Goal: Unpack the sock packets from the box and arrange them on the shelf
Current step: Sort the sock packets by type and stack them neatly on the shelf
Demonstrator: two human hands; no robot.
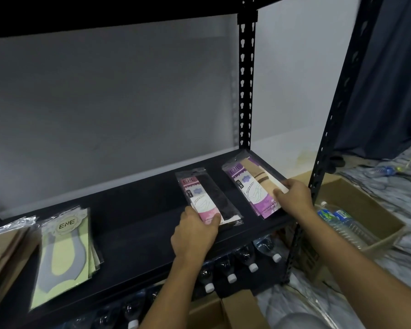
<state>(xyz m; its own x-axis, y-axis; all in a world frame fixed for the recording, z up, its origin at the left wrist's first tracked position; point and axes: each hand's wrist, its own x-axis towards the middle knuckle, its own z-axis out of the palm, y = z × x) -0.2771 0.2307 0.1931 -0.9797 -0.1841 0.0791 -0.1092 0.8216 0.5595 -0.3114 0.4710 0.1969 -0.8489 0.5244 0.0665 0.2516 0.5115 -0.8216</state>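
Black metal shelf board (pixel 138 210) against a white wall. Left hand (pixel 195 233) grips the near end of a pink-labelled clear packet of black socks (pixel 207 193), flat on the shelf. Right hand (pixel 294 198) pinches the edge of a purple-labelled packet of beige socks (pixel 249 184), just to its right. Pale green sock packets (pixel 64 252) stacked at far left.

Dim and soft throughout, wide-angle bending at edges, brightest on the wall (pixel 282 79).

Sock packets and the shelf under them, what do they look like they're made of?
Pink packet and purple packet: clear glossy plastic sleeves, likely film, showing glare, over printed card inserts. Shelf: matte black board, material unclear; its post looks like painted metal, punched with keyhole slots.
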